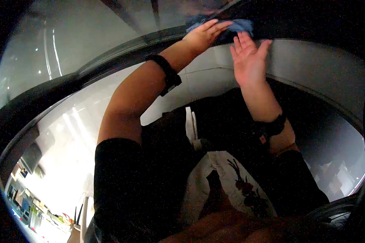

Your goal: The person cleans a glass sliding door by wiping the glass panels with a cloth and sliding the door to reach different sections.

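A crumpled blue cloth (244,26) lies along a dark edge at the top of the view. My left hand (207,35) is over it, back of the hand showing, fingers bent slightly and holding the cloth against the dark surface. Beside it, my right hand (249,60) is turned palm towards me with fingers and thumb apart. Its fingertips are close to the cloth's lower edge; whether they touch it I cannot tell. Nothing shows in the right palm.
Black bands are on both wrists. A curved dark rim (121,52) arches ahead, with a glossy grey panel (69,44) beyond it. Pale floor tiles (202,79) show below. Shelves with assorted items (26,202) stand at lower left; the right side is dark.
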A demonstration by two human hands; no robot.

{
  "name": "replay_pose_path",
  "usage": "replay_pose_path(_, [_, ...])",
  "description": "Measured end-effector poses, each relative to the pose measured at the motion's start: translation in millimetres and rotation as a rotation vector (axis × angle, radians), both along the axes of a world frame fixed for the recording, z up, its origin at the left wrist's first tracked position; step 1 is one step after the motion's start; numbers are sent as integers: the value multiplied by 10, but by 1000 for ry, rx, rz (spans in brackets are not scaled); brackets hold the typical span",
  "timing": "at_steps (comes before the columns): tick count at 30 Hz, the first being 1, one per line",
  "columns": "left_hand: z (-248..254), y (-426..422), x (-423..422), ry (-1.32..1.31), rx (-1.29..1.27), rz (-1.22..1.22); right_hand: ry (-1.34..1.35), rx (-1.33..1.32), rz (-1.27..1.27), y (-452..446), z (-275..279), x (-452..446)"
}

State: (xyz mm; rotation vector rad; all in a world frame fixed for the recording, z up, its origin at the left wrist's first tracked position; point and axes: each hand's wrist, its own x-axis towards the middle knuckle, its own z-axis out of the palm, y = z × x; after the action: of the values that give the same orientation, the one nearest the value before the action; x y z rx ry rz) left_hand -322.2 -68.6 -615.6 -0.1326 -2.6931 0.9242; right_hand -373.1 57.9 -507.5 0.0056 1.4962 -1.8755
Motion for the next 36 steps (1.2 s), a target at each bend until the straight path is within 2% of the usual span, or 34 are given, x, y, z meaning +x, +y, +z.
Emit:
replay_pose_path(3, [-612,-104,83,-418,-113,-50,3,26,25,-56,38,26])
replay_pose_path(6, [-781,-107,57,-450,-126,42,6,25,64,-87,59,61])
replay_pose_path(7, [-769,-100,34,-525,-155,51,10,31,72,-105,46,60])
replay_pose_path(10, [-783,-100,18,-515,-157,38,7,31,90,-127,-8,63])
replay_pose_path(15, [-1484,-243,119,-563,-190,-3,-32,15,74,-203,-104,206])
replay_pose_path(18, [-1465,-362,307,-610,-240,-9,-35,16,70,-217,-94,182])
replay_pose_path(22, [-1188,-647,796,-698,-360,3,-1,2,80,-218,-138,93])
replay_pose_path(25, [-1150,-753,1222,-647,-356,116,23,-7,79,-212,-154,42])
replay_pose_path(28, [-1312,-970,1609,-663,-304,82,39,-7,71,-151,-204,-10])
replay_pose_path(31, [-902,-1047,2117,-647,-446,131,50,12,62,-59,-242,-11])
replay_pose_path(34, [-491,-1116,2464,-744,-282,204,44,22,71,6,-256,-33])
replay_pose_path(36, [-357,-1134,2632,-503,-140,323,32,32,82,46,-274,-39])
